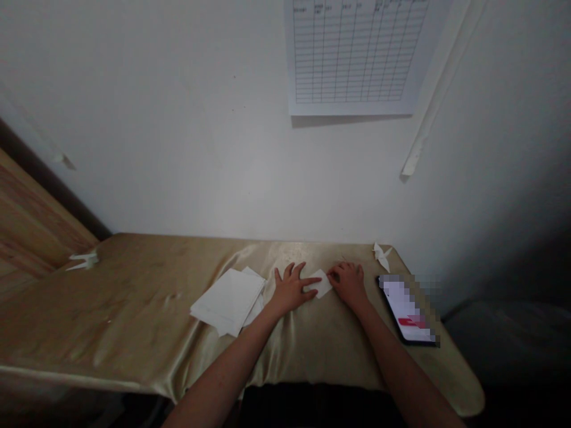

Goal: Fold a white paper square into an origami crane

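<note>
A: What takes up the most room?
B: The pale wall. Against it stands a table covered with a gold, satiny cloth, creased near the middle.
A: And after those?
B: Wooden boards at the far left, then a printed grid sheet on the wall, its heading too small to read.
A: What lies on the cloth?
B: A loose stack of white paper, left of the hands, its sheets unevenly aligned. On the right lies a phone, its lit screen partly blurred out, with a red shape showing.
A: How are the hands?
B: The left hand is spread, palm down, its index finger and thumb reaching onto a small white paper piece. The right hand has bent fingers, the tips at that piece's right corner; I can't tell whether they pinch it.
A: Where is the piece exactly?
B: On the cloth, between the two hands.
A: Anything else little?
B: A folded white paper shape at the table's left end, and a birdlike paper figure just beyond the phone.
</note>
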{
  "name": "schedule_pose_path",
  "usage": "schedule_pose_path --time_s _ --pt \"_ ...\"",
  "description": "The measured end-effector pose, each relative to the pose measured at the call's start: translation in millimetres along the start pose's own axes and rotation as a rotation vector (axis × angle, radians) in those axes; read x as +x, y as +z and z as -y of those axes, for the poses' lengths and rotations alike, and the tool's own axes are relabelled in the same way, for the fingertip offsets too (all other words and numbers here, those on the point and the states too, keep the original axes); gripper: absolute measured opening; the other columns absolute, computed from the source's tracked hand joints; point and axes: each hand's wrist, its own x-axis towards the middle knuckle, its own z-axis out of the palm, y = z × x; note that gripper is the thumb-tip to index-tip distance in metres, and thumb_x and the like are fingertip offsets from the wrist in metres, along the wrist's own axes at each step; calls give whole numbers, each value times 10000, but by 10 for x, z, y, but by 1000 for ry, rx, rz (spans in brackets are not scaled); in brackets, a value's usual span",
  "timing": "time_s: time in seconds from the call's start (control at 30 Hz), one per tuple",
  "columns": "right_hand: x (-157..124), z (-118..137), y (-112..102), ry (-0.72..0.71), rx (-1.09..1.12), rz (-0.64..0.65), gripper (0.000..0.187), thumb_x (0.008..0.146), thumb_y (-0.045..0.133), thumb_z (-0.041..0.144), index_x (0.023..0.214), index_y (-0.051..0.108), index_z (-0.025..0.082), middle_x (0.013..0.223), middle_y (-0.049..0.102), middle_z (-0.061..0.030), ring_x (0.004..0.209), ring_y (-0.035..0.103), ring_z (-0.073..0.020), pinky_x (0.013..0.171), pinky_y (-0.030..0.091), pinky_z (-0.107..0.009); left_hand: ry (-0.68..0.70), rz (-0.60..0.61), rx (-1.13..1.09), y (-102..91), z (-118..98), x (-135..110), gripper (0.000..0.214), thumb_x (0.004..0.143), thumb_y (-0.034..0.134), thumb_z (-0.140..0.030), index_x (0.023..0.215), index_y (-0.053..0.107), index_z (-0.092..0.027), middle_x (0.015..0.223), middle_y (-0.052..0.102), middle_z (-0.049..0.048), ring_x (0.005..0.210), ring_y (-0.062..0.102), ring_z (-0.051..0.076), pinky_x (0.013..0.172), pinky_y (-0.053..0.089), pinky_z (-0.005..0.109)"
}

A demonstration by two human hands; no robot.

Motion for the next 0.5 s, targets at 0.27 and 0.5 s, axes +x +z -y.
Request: schedule_pose_path --time_s 0.27,0.5 --pt "-34 -14 63 -23 -3 -43 243 968 481 336 1011 710 264 1131 658 -67 1166 507 -271 1115 187 -581 29 -67 -4 66 15 -10 424 873 622 -591 1292 555 -600 1595 347 -27 1483 219 401 1081 42 817" --pt "-72 -49 20 -34 65 -75 251 960 504 354 1027 729 266 1079 661 -68 1123 520 -264 1094 245 -523 43 -114 -30 85 -8 -30 399 858 669 -530 1254 626 -497 1565 402 -14 1463 249 408 1081 41 824"
